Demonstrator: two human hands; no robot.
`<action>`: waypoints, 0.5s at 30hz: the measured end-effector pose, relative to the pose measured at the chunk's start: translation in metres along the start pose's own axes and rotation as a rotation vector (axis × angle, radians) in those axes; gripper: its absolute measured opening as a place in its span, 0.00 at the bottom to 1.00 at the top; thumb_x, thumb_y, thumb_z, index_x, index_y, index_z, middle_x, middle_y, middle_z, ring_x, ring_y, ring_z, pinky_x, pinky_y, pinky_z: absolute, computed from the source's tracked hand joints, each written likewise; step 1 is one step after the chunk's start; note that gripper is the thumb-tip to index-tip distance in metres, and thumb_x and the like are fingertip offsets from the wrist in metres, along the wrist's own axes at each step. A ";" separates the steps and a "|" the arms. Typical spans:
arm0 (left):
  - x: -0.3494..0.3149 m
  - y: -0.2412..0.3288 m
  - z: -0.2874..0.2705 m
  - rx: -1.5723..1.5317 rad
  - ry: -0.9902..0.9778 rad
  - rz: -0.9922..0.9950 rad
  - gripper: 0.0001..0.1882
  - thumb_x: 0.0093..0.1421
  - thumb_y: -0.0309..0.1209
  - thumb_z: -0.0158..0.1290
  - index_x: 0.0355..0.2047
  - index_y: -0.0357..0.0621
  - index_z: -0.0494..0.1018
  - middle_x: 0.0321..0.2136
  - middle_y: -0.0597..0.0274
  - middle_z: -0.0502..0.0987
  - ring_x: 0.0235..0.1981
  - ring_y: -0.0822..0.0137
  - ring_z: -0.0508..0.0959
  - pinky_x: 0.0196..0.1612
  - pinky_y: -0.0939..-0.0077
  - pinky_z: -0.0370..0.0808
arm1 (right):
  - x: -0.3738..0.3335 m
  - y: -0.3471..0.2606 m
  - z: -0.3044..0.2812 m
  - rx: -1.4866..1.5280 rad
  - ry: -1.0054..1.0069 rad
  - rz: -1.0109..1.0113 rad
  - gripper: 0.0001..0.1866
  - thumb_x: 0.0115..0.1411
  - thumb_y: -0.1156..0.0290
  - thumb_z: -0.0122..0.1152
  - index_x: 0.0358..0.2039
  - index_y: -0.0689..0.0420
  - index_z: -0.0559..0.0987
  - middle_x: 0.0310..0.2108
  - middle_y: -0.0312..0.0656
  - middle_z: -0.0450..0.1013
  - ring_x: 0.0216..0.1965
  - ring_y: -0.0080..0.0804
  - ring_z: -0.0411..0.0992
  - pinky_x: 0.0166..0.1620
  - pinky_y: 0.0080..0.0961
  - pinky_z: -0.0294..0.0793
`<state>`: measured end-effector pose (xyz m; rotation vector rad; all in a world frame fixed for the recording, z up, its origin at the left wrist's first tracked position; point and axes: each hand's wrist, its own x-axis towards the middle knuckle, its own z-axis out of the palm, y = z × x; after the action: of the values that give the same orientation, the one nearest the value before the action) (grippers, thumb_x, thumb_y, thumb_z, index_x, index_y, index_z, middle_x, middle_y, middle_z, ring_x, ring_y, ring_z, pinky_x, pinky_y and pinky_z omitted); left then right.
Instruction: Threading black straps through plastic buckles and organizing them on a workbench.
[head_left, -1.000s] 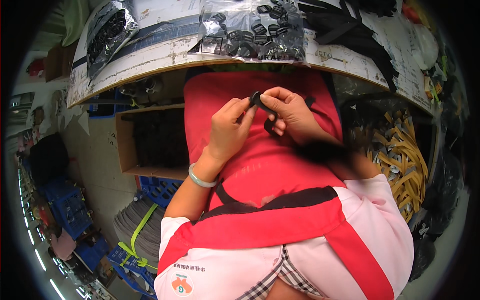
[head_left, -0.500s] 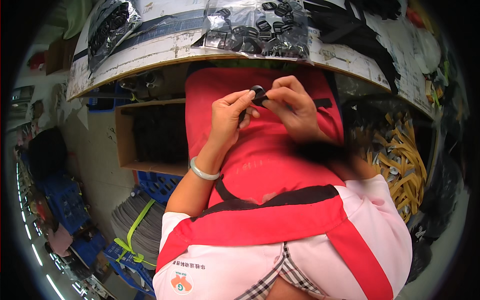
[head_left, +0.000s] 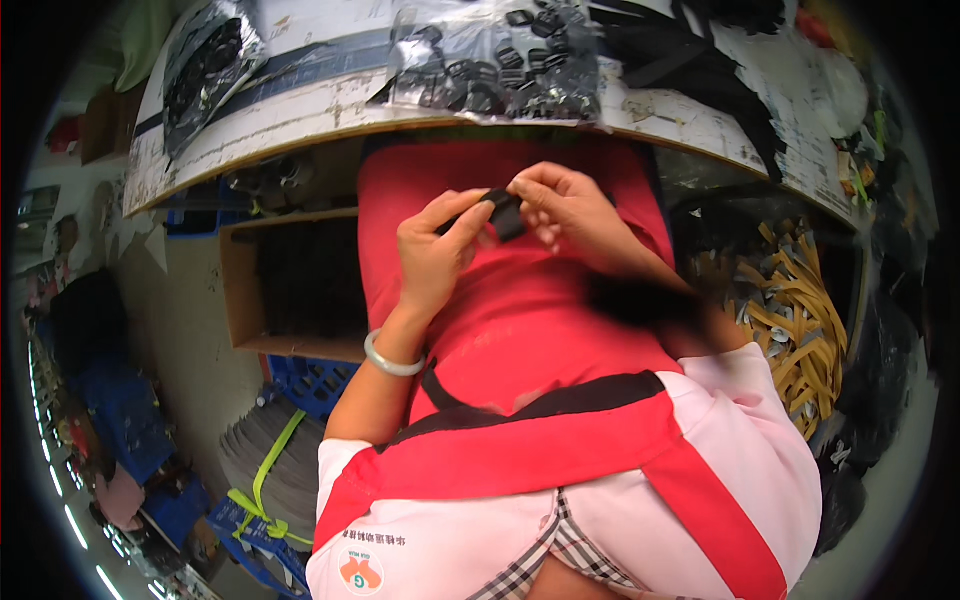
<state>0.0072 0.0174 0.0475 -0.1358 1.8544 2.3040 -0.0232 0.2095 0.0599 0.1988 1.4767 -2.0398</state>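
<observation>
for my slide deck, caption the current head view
Left hand pinches a black strap, right hand at its edge, over a red apron; bag of black buckles beyond.

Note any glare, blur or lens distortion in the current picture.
Head view: the table's front edge bows under the fisheye; head view: glare whitens parts of the clear bag; head view: a dark, blurred patch covers part of the right forearm; head view: the small black piece looks soft, its detail hard to read.
</observation>
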 end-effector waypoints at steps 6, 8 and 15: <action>-0.024 0.026 -0.022 -0.075 -0.106 -0.191 0.05 0.59 0.19 0.52 0.33 0.31 0.77 0.17 0.69 0.69 0.14 0.82 0.62 0.17 0.86 0.53 | 0.016 -0.004 -0.011 -0.149 -0.104 -0.050 0.10 0.63 0.64 0.59 0.32 0.58 0.77 0.20 0.31 0.70 0.17 0.15 0.65 0.20 0.14 0.64; -0.040 0.048 -0.050 0.016 -0.074 -0.105 0.05 0.57 0.19 0.50 0.30 0.31 0.76 0.19 0.67 0.69 0.14 0.81 0.62 0.16 0.85 0.53 | 0.023 -0.026 -0.024 -0.472 0.225 -0.367 0.10 0.63 0.65 0.59 0.32 0.59 0.78 0.21 0.33 0.72 0.19 0.16 0.69 0.22 0.17 0.68; -0.088 0.045 -0.203 -0.211 0.804 0.254 0.12 0.66 0.32 0.50 0.44 0.37 0.74 0.38 0.58 0.77 0.30 0.73 0.77 0.23 0.85 0.72 | 0.045 -0.071 -0.140 -1.545 0.720 -0.964 0.16 0.51 0.74 0.62 0.42 0.48 0.81 0.34 0.37 0.72 0.41 0.38 0.69 0.48 0.34 0.68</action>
<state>0.0755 -0.1969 0.0629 -1.0481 2.0052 2.8891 -0.1295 0.3326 0.0458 -0.5708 3.5815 -0.6304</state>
